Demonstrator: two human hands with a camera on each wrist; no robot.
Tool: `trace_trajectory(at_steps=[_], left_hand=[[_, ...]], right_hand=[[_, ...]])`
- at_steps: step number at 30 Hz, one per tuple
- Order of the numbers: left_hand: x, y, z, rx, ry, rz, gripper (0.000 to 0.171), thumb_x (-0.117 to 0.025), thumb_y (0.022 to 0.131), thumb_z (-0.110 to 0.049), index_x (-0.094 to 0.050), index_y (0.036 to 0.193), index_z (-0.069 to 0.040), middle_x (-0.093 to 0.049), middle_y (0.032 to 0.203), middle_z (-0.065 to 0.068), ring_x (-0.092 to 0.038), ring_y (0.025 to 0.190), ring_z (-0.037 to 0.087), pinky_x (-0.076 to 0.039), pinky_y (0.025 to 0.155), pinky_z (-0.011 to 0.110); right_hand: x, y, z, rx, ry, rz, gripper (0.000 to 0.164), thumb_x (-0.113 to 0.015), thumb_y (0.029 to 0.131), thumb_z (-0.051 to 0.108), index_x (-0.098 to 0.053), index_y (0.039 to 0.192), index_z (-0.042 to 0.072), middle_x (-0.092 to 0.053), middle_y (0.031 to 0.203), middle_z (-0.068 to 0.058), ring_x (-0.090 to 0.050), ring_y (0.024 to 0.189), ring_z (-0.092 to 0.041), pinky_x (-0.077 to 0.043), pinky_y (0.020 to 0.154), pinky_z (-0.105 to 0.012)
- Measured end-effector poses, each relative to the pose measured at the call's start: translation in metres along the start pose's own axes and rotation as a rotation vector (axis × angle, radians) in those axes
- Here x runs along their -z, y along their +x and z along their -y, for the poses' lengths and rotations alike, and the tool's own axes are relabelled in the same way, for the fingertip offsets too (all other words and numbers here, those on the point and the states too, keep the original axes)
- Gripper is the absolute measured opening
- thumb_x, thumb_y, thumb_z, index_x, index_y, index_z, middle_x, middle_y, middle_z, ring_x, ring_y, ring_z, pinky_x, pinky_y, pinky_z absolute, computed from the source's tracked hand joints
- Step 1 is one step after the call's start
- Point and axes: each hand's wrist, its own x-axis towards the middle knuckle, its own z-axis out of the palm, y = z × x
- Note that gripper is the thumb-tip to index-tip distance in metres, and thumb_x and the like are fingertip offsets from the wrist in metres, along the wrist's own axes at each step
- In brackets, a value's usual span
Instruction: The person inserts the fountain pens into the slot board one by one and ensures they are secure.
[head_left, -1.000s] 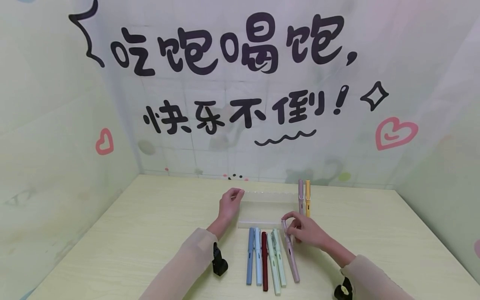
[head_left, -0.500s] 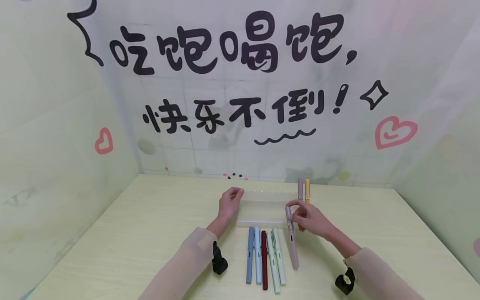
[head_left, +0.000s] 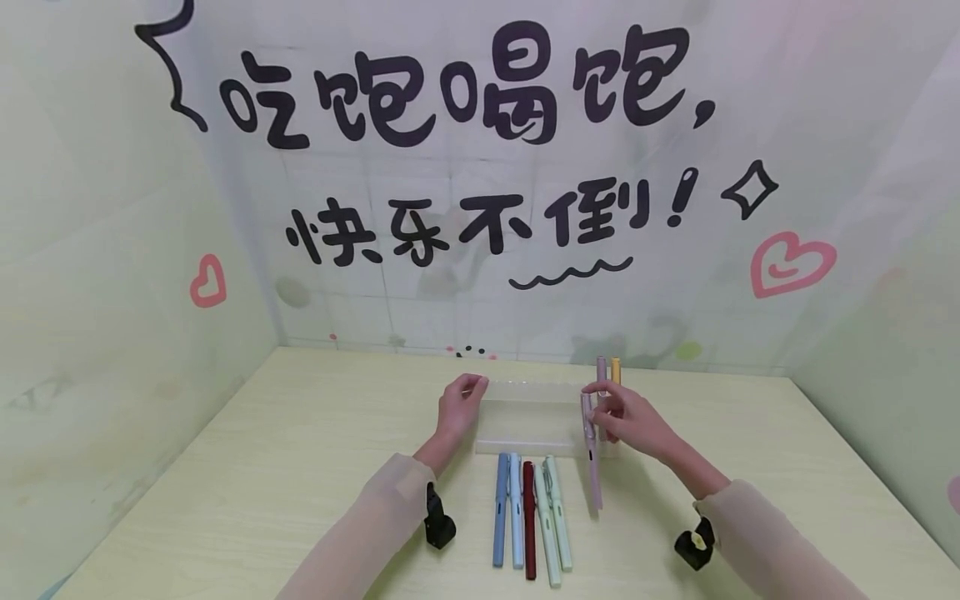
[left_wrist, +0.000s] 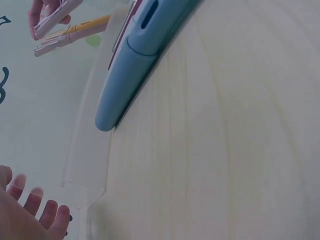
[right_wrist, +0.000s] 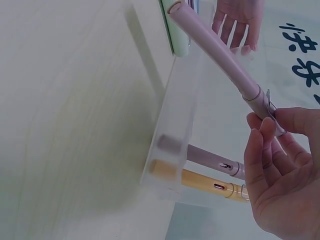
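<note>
My right hand (head_left: 633, 421) pinches a light purple pen (right_wrist: 225, 60) by its clipped cap, with the barrel hanging down and slightly tilted. It is raised in front of the right end of a clear plastic pen holder (head_left: 525, 447). Thumb and fingers of my left hand (head_left: 459, 408) grip the holder's left end. Inside the holder at the right stand a mauve pen (right_wrist: 210, 160) and a yellow pen (right_wrist: 205, 185), both upright. In the head view, my right hand covers much of the yellow one.
Several capped pens lie side by side before the holder: a dark blue one (head_left: 500, 508), a light blue one (head_left: 515, 508), a dark red one (head_left: 529, 521) and pale green ones (head_left: 547, 525). A printed backdrop (head_left: 450, 317) stands behind the wooden table (head_left: 262, 467).
My right hand has lifted the light purple pen and moved it back and right, toward the standing pens. My left hand has stayed at the holder's left end.
</note>
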Motion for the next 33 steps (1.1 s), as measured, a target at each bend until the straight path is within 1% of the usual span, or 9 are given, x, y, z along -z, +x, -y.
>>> trace_trajectory(at_steps=[2,8,13,16,21,23,27,30,33], left_hand=[[0.000,0.000,0.000,0.001,0.001,0.000,0.025,-0.052,0.089,-0.024,-0.060,0.100,-0.002,-0.060,0.098,0.010,-0.054,0.097,0.025,-0.045,0.083,0.035],[0.000,-0.001,-0.001,-0.004,0.001,0.000,0.025,-0.052,0.090,-0.023,-0.060,0.101,-0.002,-0.060,0.099,0.011,-0.054,0.097,0.026,-0.045,0.082,0.035],[0.000,-0.001,-0.001,0.007,-0.008,0.001,0.025,-0.052,0.089,-0.023,-0.060,0.101,-0.002,-0.060,0.099,0.010,-0.054,0.098,0.025,-0.045,0.082,0.034],[0.000,0.000,-0.001,0.004,-0.007,0.000,0.025,-0.052,0.090,-0.023,-0.059,0.101,-0.002,-0.060,0.099,0.010,-0.054,0.097,0.025,-0.045,0.082,0.035],[0.000,0.000,-0.002,0.010,-0.004,-0.003,0.024,-0.052,0.090,-0.023,-0.060,0.101,-0.003,-0.060,0.099,0.010,-0.054,0.097,0.025,-0.045,0.082,0.035],[0.000,0.000,-0.002,0.013,-0.003,-0.003,0.025,-0.052,0.090,-0.023,-0.060,0.101,-0.003,-0.060,0.099,0.010,-0.054,0.097,0.024,-0.045,0.082,0.034],[0.000,-0.001,-0.002,0.014,-0.003,-0.004,0.025,-0.052,0.090,-0.024,-0.060,0.101,-0.003,-0.059,0.099,0.009,-0.053,0.097,0.024,-0.045,0.083,0.034],[0.000,-0.001,-0.002,0.012,-0.006,-0.003,0.025,-0.052,0.090,-0.023,-0.060,0.101,-0.003,-0.059,0.099,0.010,-0.053,0.098,0.024,-0.045,0.083,0.034],[0.000,-0.001,-0.002,0.011,-0.008,-0.003,0.025,-0.052,0.090,-0.023,-0.060,0.101,-0.003,-0.060,0.099,0.010,-0.053,0.097,0.024,-0.045,0.083,0.034]], right_hand=[[0.002,0.003,-0.004,-0.003,-0.018,-0.016,0.032,-0.050,0.085,-0.002,-0.046,0.117,-0.001,-0.057,0.072,-0.015,-0.049,0.052,-0.025,-0.044,0.044,-0.032],[0.011,0.007,-0.002,0.003,-0.059,-0.061,0.032,-0.053,0.086,0.002,-0.047,0.117,-0.001,-0.059,0.076,-0.012,-0.051,0.056,-0.030,-0.047,0.049,-0.039],[0.018,0.010,0.000,0.009,-0.079,-0.090,0.032,-0.051,0.086,0.001,-0.047,0.117,0.001,-0.058,0.075,-0.011,-0.050,0.056,-0.032,-0.045,0.047,-0.034],[0.022,0.013,0.001,0.018,-0.099,-0.112,0.032,-0.052,0.086,0.002,-0.047,0.118,0.002,-0.057,0.073,-0.012,-0.050,0.055,-0.029,-0.044,0.046,-0.031],[0.027,0.017,0.002,0.022,-0.129,-0.147,0.031,-0.054,0.086,0.005,-0.048,0.117,0.003,-0.058,0.072,-0.013,-0.049,0.054,-0.024,-0.042,0.045,-0.028],[0.028,0.018,0.002,0.011,-0.132,-0.158,0.031,-0.054,0.087,0.007,-0.048,0.117,0.004,-0.058,0.073,-0.012,-0.050,0.055,-0.025,-0.041,0.046,-0.028],[0.029,0.020,0.002,0.003,-0.140,-0.177,0.033,-0.054,0.087,0.009,-0.048,0.119,0.005,-0.059,0.076,-0.011,-0.052,0.058,-0.031,-0.042,0.046,-0.029],[0.030,0.022,0.003,0.012,-0.141,-0.205,0.033,-0.055,0.087,0.009,-0.047,0.119,0.005,-0.060,0.078,-0.013,-0.053,0.060,-0.034,-0.043,0.045,-0.028],[0.030,0.023,0.004,0.021,-0.135,-0.242,0.033,-0.055,0.087,0.008,-0.048,0.119,0.005,-0.061,0.080,-0.014,-0.054,0.061,-0.035,-0.042,0.044,-0.028]])
